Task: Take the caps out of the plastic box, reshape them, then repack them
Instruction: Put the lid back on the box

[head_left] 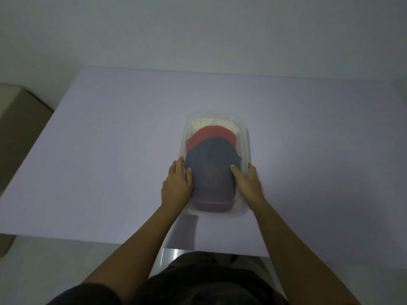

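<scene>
A clear plastic box point(246, 137) stands in the middle of the lavender table point(110, 139). Three caps lie nested in it: a cream cap point(209, 122) at the far end, a red cap point(209, 134) in the middle and a dark blue cap point(211, 168) nearest me. My left hand point(175, 186) holds the box's left wall, fingers outside and thumb over the rim on the blue cap. My right hand point(250, 183) holds the right wall the same way, its thumb on the blue cap's right side.
The table runs wide on both sides of the box, and its near edge is just in front of my body. A beige piece of furniture point(19, 102) stands beyond the table's left edge. A plain wall lies behind the table.
</scene>
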`<state>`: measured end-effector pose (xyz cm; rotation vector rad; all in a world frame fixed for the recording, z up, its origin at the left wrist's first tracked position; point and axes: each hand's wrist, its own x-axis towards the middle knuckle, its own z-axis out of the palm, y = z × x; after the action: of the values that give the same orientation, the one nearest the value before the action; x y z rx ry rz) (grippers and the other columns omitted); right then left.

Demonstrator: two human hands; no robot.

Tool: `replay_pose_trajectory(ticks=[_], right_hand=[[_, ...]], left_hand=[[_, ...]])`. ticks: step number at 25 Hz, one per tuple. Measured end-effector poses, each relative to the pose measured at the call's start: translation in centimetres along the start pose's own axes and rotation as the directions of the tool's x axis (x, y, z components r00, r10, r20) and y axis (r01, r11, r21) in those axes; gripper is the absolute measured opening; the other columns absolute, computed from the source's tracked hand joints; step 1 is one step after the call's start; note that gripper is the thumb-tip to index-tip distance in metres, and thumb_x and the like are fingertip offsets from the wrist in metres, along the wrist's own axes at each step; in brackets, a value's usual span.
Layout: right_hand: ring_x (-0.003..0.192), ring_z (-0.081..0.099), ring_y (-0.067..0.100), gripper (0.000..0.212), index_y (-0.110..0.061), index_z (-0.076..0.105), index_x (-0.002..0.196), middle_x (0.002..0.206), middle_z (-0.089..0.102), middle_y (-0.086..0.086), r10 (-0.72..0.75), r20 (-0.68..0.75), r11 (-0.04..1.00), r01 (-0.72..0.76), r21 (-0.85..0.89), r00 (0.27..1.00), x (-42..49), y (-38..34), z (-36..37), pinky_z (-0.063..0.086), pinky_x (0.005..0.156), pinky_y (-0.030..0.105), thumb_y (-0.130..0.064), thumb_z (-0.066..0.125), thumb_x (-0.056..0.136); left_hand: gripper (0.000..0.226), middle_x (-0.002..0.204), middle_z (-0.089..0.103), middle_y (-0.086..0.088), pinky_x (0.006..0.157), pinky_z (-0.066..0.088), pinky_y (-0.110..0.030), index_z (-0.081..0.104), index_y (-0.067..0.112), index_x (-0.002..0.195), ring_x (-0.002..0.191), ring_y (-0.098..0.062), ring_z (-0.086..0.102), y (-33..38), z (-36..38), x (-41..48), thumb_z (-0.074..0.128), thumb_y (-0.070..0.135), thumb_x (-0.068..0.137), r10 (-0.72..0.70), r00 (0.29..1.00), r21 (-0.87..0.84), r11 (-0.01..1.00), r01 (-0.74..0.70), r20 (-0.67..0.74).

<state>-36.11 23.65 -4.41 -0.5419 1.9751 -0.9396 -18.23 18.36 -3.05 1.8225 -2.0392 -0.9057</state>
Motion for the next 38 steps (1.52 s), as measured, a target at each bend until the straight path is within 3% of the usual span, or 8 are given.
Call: replay_pose_trajectory(ticks=[12, 18, 24, 27, 30, 32, 34, 38], right_hand=[[0.134, 0.037, 0.031, 0.061, -0.012, 0.027, 0.145, 0.149, 0.035, 0.014, -0.063, -0.037, 0.997, 0.061, -0.050, 0.997, 12.6, -10.1, -0.1, 0.030, 0.109, 0.038, -0.049, 0.028, 0.098], [0.106, 0.056, 0.031, 0.057, -0.004, 0.058, 0.117, 0.118, 0.060, 0.016, -0.046, -0.057, 0.996, 0.041, -0.084, 0.997, 14.2, -9.6, 0.7, 0.045, 0.093, 0.037, -0.049, 0.030, 0.097], [0.094, 0.054, 0.026, 0.055, -0.005, 0.059, 0.112, 0.104, 0.059, 0.010, -0.061, -0.121, 0.992, 0.046, -0.119, 0.991, 14.1, -9.3, 0.9, 0.045, 0.090, 0.037, -0.049, 0.029, 0.097], [0.114, 0.054, 0.029, 0.068, -0.008, 0.052, 0.127, 0.127, 0.057, 0.010, -0.031, -0.045, 0.999, 0.030, -0.014, 0.999, 13.8, -9.3, 0.5, 0.044, 0.099, 0.040, -0.062, 0.030, 0.091], [0.124, 0.047, 0.032, 0.094, -0.017, 0.036, 0.142, 0.142, 0.044, 0.006, 0.076, 0.175, 0.997, -0.073, -0.021, 0.982, 12.9, -8.8, -1.0, 0.042, 0.100, 0.047, -0.082, 0.038, 0.073], [0.112, 0.053, 0.027, 0.092, -0.018, 0.039, 0.135, 0.133, 0.051, 0.002, 0.105, 0.299, 0.994, -0.094, -0.052, 0.949, 12.7, -8.4, -1.5, 0.046, 0.092, 0.043, -0.081, 0.048, 0.069], [0.111, 0.054, 0.027, 0.075, -0.016, 0.037, 0.136, 0.133, 0.051, 0.003, 0.050, 0.297, 0.999, -0.041, -0.035, 0.954, 12.9, -7.9, -1.5, 0.046, 0.093, 0.044, -0.065, 0.051, 0.082], [0.123, 0.048, 0.034, 0.089, -0.012, 0.025, 0.144, 0.144, 0.041, 0.010, 0.048, 0.164, 0.998, -0.054, 0.031, 0.985, 12.8, -6.7, -1.1, 0.046, 0.096, 0.053, -0.064, 0.052, 0.077]], left_hand=[[0.054, 0.151, 0.035, -0.006, 0.108, 0.034, -0.041, 0.023, 0.019, 0.147, 0.132, -0.028, 0.044, -1.3, 0.8, 0.5, 0.032, 0.040, 0.098, 0.012, 1.000, 0.025, 1.000, -0.012, -0.010], [0.054, 0.151, 0.035, -0.004, 0.107, 0.036, -0.040, 0.024, 0.021, 0.146, 0.129, -0.026, 0.047, -1.6, 1.1, 0.7, 0.033, 0.042, 0.097, 0.004, 1.000, 0.019, 1.000, -0.003, -0.027], [0.053, 0.152, 0.033, -0.004, 0.106, 0.037, -0.040, 0.024, 0.022, 0.146, 0.128, -0.027, 0.049, -1.4, 1.2, 0.6, 0.032, 0.042, 0.098, -0.016, 0.999, 0.024, 1.000, 0.017, -0.030], [0.053, 0.153, 0.030, -0.004, 0.109, 0.033, -0.041, 0.022, 0.022, 0.147, 0.135, -0.026, 0.040, -1.2, 0.9, 0.5, 0.031, 0.042, 0.098, -0.030, 1.000, 0.020, 0.999, 0.030, -0.004], [0.057, 0.153, 0.030, -0.001, 0.110, 0.032, -0.045, 0.020, 0.029, 0.147, 0.136, -0.024, 0.036, -1.2, 0.0, 0.2, 0.036, 0.047, 0.095, -0.065, 0.998, -0.220, 0.973, 0.067, 0.017], [0.067, 0.154, 0.027, -0.003, 0.105, 0.038, -0.048, 0.013, 0.035, 0.146, 0.133, -0.029, 0.041, -1.7, -0.4, -0.9, 0.046, 0.050, 0.090, -0.273, 0.962, -0.452, 0.855, 0.254, 0.025], [0.077, 0.151, 0.030, -0.008, 0.096, 0.047, -0.053, 0.011, 0.035, 0.145, 0.127, -0.036, 0.045, -2.2, -0.1, -3.1, 0.053, 0.054, 0.084, -0.518, 0.843, -0.649, 0.592, 0.478, 0.148], [0.079, 0.140, 0.037, -0.008, 0.084, 0.049, -0.049, 0.012, 0.033, 0.143, 0.114, -0.035, 0.050, -1.2, 1.1, -6.4, 0.058, 0.052, 0.082, -0.553, 0.748, -0.794, 0.232, 0.561, 0.367]])
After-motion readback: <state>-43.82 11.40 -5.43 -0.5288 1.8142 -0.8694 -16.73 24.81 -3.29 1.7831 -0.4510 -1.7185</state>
